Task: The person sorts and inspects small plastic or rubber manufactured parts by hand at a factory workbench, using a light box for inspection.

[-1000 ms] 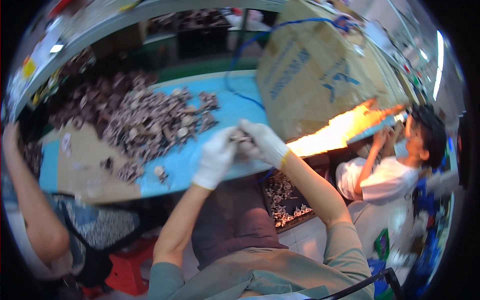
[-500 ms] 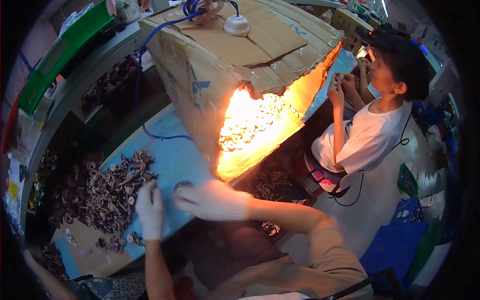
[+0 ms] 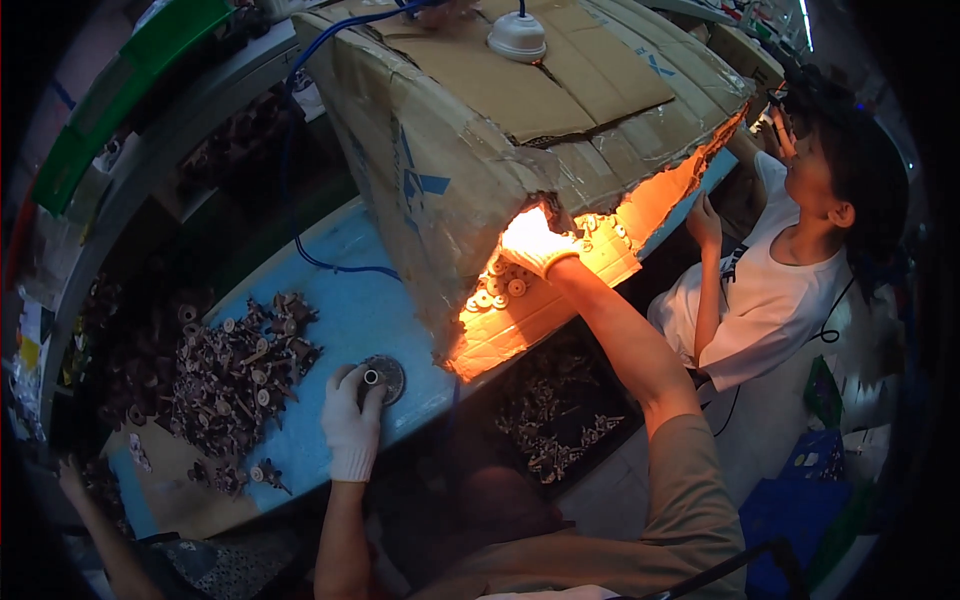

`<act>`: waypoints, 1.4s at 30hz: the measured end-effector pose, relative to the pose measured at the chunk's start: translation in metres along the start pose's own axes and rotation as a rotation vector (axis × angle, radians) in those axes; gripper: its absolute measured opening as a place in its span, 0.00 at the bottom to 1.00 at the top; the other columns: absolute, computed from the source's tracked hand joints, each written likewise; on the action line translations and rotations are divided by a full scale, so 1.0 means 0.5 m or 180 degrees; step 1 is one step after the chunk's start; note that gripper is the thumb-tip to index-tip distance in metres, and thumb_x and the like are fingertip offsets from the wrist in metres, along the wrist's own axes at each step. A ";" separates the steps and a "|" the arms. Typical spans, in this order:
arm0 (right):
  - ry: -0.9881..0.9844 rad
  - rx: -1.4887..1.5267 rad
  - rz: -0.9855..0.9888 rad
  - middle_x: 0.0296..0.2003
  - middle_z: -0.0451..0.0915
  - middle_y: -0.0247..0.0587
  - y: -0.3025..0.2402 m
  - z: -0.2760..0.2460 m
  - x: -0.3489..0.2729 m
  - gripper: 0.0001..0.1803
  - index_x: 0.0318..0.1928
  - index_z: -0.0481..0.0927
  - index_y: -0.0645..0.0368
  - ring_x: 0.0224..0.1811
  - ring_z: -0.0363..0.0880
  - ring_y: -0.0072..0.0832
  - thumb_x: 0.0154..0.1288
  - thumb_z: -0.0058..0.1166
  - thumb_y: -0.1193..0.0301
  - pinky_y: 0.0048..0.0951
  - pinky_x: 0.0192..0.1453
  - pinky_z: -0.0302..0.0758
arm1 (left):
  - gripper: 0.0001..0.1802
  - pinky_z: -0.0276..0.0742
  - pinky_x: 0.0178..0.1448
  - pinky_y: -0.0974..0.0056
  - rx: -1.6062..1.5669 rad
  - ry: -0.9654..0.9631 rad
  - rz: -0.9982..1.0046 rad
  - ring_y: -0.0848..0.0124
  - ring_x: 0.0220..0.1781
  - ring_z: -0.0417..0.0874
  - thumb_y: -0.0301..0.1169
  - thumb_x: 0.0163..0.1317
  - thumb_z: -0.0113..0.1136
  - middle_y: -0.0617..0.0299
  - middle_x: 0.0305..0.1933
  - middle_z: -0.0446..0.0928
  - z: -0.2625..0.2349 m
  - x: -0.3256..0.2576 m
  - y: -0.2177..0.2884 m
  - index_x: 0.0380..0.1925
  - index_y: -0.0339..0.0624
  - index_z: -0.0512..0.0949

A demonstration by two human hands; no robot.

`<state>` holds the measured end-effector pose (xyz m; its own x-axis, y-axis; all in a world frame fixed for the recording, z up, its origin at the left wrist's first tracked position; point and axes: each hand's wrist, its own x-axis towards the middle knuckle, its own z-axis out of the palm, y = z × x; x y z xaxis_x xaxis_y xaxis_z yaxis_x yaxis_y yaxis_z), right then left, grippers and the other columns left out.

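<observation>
My left hand (image 3: pixel 352 425), in a white knit glove, rests at the near edge of the blue tabletop (image 3: pixel 345 310). Its thumb and fingertips close around a small pale-rimmed ring (image 3: pixel 371 377), which sits over a dark round disc (image 3: pixel 388 380). My right hand (image 3: pixel 540 238), also gloved, reaches into the lit opening of a cardboard box (image 3: pixel 450 180). Round, ring-like pieces (image 3: pixel 500 285) lie on the box floor below it. Strong glare and the box edge hide its fingers, so I cannot make out whether they hold anything.
A heap of dark brown parts (image 3: pixel 230 375) covers the table's left side. Below the box stands a dark bin (image 3: pixel 560 420) of similar parts. A blue cable (image 3: pixel 340 267) trails along the table. A co-worker (image 3: pixel 770 270) is at the right; another person's arm (image 3: pixel 100 530) shows lower left.
My right hand has moved from beside the disc up into the lit box. My left hand has shifted right, from the heap to the disc. The view has shifted slightly.
</observation>
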<state>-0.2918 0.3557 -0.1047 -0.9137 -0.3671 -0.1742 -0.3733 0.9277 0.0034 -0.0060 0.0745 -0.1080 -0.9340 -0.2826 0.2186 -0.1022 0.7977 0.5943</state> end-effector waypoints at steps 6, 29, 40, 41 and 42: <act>-0.0231 0.0176 0.0062 0.48 0.88 0.55 0.014 -0.024 0.014 0.43 0.47 0.90 0.55 0.54 0.85 0.53 0.66 0.43 0.28 0.48 0.61 0.77 | 0.20 0.80 0.62 0.56 -0.0064 0.0077 0.0010 0.50 0.58 0.84 0.32 0.64 0.68 0.47 0.60 0.79 -0.002 0.008 -0.004 0.54 0.37 0.82; 0.1292 0.1196 -0.0301 0.51 0.86 0.47 0.006 0.064 -0.213 0.19 0.55 0.86 0.47 0.59 0.80 0.47 0.67 0.62 0.58 0.48 0.66 0.75 | 0.27 0.62 0.74 0.35 0.0843 0.0308 0.1616 0.41 0.70 0.71 0.36 0.62 0.69 0.48 0.66 0.74 0.315 0.071 0.303 0.61 0.40 0.77; 0.0557 -0.0090 -0.0413 0.42 0.90 0.46 0.159 0.025 -0.081 0.22 0.43 0.89 0.54 0.45 0.90 0.46 0.73 0.48 0.53 0.52 0.48 0.83 | 0.21 0.66 0.67 0.39 0.1160 0.0629 0.1511 0.44 0.62 0.75 0.39 0.61 0.60 0.49 0.56 0.77 0.369 0.170 0.347 0.51 0.39 0.82; 0.0538 -0.0075 -0.0400 0.42 0.90 0.46 0.168 0.052 -0.069 0.22 0.43 0.89 0.54 0.45 0.90 0.46 0.73 0.48 0.53 0.52 0.48 0.83 | 0.19 0.67 0.67 0.38 0.0956 0.0325 0.1625 0.43 0.60 0.76 0.38 0.60 0.62 0.47 0.54 0.78 0.341 0.153 0.360 0.48 0.41 0.82; 0.0534 -0.0140 -0.0355 0.42 0.90 0.45 0.158 0.066 -0.055 0.21 0.42 0.89 0.54 0.45 0.90 0.45 0.73 0.49 0.54 0.52 0.48 0.83 | 0.16 0.67 0.66 0.38 0.0782 0.0054 0.1710 0.43 0.59 0.77 0.37 0.59 0.63 0.46 0.52 0.79 0.315 0.143 0.362 0.45 0.42 0.81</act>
<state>-0.2909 0.4413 -0.1321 -0.8788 -0.4770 -0.0093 -0.4770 0.8781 0.0368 -0.1452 0.2826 -0.1066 -0.8714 0.1884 0.4530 0.3055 0.9308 0.2005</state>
